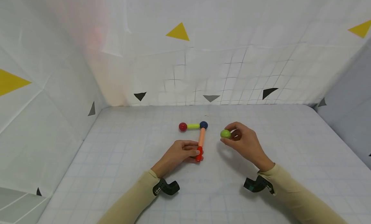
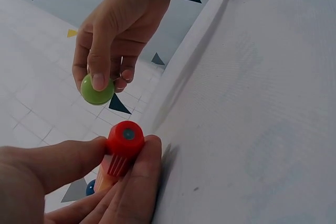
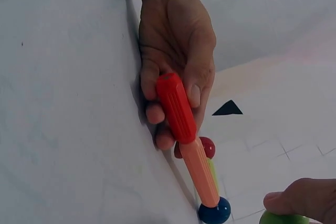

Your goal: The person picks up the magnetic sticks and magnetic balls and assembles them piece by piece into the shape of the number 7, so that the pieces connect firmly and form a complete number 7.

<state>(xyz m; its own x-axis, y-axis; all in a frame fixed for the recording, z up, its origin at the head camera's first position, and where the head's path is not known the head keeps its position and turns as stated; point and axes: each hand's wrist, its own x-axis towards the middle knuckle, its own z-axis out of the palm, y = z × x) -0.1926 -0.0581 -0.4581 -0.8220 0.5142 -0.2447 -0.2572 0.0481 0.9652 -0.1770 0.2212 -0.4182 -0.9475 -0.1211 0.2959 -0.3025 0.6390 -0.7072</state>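
Left hand (image 1: 179, 152) pinches the orange rod's (image 1: 201, 138) red end, rod running straight toward the back edge into the blue ball (image 1: 204, 125), while right hand (image 1: 243, 141) grips a green ball (image 1: 225, 134).

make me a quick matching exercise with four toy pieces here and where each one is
Things:
1. green ball
2. red ball
3. blue ball
4. orange rod

Places:
a. at the corner where the two rods meet
b. pinched in the right hand
c. near end held by the left hand
d. far left end of the yellow-green rod

Pairs: 1-b, 2-d, 3-a, 4-c
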